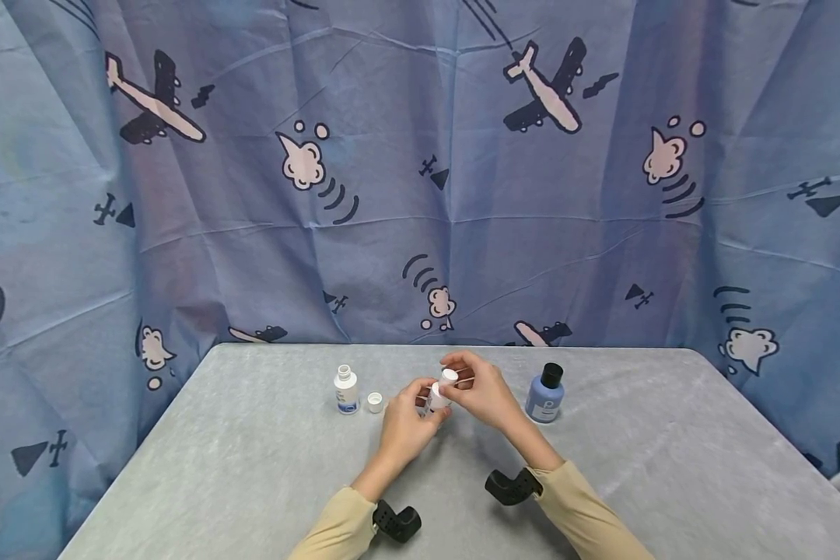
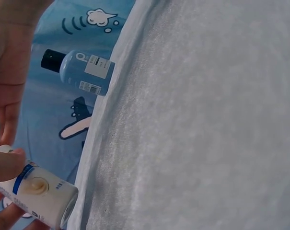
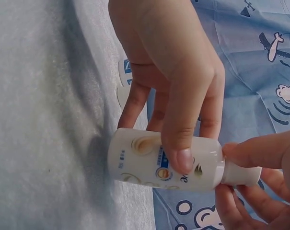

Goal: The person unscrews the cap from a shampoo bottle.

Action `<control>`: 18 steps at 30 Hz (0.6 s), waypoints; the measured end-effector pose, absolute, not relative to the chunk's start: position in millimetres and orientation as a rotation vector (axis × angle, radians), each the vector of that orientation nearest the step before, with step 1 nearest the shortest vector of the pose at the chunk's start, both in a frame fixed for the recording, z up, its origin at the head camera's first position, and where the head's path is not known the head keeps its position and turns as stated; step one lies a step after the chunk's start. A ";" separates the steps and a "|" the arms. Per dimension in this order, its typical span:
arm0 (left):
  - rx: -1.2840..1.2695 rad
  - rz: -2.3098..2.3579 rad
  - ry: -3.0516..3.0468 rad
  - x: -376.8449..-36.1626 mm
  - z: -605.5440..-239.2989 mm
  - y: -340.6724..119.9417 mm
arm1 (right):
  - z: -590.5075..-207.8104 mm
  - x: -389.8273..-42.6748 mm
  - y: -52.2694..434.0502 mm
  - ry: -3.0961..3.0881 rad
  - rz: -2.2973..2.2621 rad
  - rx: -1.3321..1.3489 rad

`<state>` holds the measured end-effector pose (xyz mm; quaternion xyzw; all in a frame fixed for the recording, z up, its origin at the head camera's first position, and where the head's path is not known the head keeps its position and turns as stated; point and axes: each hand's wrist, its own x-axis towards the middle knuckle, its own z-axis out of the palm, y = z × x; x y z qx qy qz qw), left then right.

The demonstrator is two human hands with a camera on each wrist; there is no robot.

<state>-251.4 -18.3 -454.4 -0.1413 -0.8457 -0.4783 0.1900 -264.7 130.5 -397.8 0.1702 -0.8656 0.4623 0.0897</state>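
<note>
Grey table [image 1: 252,467], airplane-print blue curtain [image 1: 420,194] behind, blue bottle [image 1: 545,393] standing.

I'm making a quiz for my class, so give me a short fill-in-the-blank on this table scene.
1. The left hand grips a small ____ bottle.
2. The right hand pinches that bottle's ____.
3. The blue bottle has a ____ cap.
4. The loose white cap lies beside the open bottle on the ____.

Missing words: white; cap; black; table
</note>
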 end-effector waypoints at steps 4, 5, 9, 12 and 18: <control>-0.416 -1.352 -2.391 -251.2 -455.4 -17.9 | -399.0 -264.8 131.0 -2.545 1.412 0.589; -0.423 -1.354 -2.393 -251.1 -455.5 -17.6 | -399.7 -264.8 131.2 -2.537 1.415 0.611; -0.436 -1.358 -2.415 -250.8 -455.6 -16.5 | -403.3 -265.7 131.8 -2.499 1.404 0.693; -0.437 -1.364 -2.420 -250.6 -455.9 -16.4 | -405.0 -265.9 132.1 -2.491 1.397 0.696; -0.386 -1.319 -2.404 -250.6 -455.4 -16.9 | -403.7 -263.9 133.0 -2.545 1.401 0.525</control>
